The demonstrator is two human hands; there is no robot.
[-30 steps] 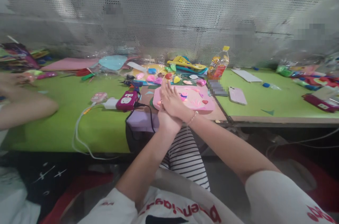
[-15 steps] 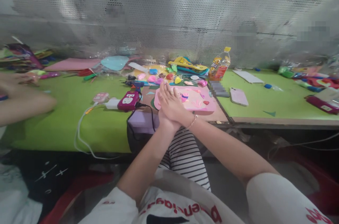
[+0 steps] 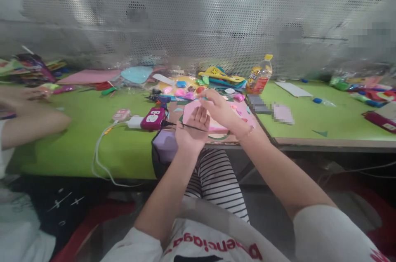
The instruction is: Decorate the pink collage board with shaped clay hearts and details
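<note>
While the left hand (image 3: pixel 193 128) is palm-up, half open, black cord (image 3: pixel 189 126) across it, the right hand (image 3: pixel 218 109) curls loosely (can't tell if it's holding anything), pink board (image 3: pixel 189 111) at the left's 1 o'clock.

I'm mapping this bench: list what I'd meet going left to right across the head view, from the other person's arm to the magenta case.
Other person's arm → pink device → white plug → purple device → left hand → right hand → yellow-capped bottle → white board → blue lump → magenta case
</note>
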